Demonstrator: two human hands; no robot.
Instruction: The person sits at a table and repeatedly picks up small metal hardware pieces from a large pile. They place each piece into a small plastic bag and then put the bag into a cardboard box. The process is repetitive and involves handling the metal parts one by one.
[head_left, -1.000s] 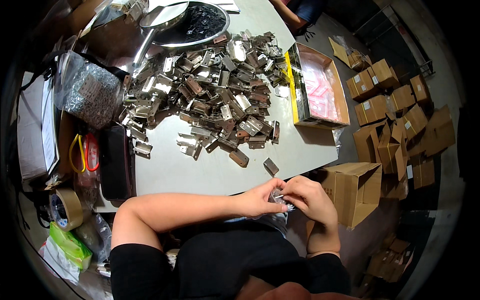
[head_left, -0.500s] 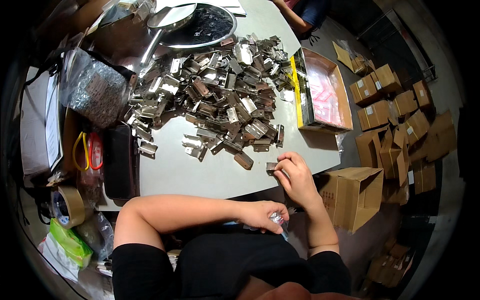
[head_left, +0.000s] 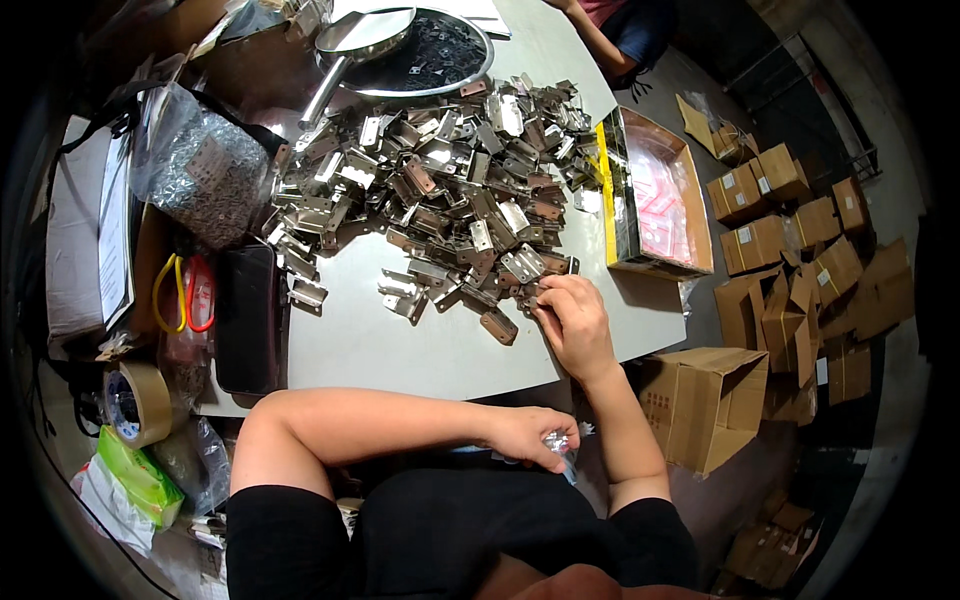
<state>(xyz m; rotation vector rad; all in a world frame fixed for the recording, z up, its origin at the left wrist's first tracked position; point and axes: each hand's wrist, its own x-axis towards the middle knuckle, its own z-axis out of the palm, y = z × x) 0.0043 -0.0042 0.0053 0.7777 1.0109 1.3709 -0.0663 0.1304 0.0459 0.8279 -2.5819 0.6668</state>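
A heap of small bent metal brackets (head_left: 450,190), with screw holes in their flat sides, is spread over the white table. At its near right edge my right hand (head_left: 577,325) has its fingers closed on a bracket (head_left: 530,294), partly hidden by the fingertips. My left hand (head_left: 528,435) is below the table's front edge, close to my body. Its fingers are wrapped around the gathered top of a clear plastic bag (head_left: 556,441). Most of that bag is out of sight.
A round metal tray (head_left: 487,62) of dark small parts, with a metal scoop (head_left: 335,75) on it, stands at the back. An open box (head_left: 612,200) with pink-printed plastic bags is at the right. An open carton (head_left: 690,410) stands beside my right forearm. A dark case (head_left: 248,320) lies left.
My right hand has moved forward and slightly left, from bare table holding a bracket to the heap's near edge. My left hand keeps its hold on the bag. The view has shifted slightly.
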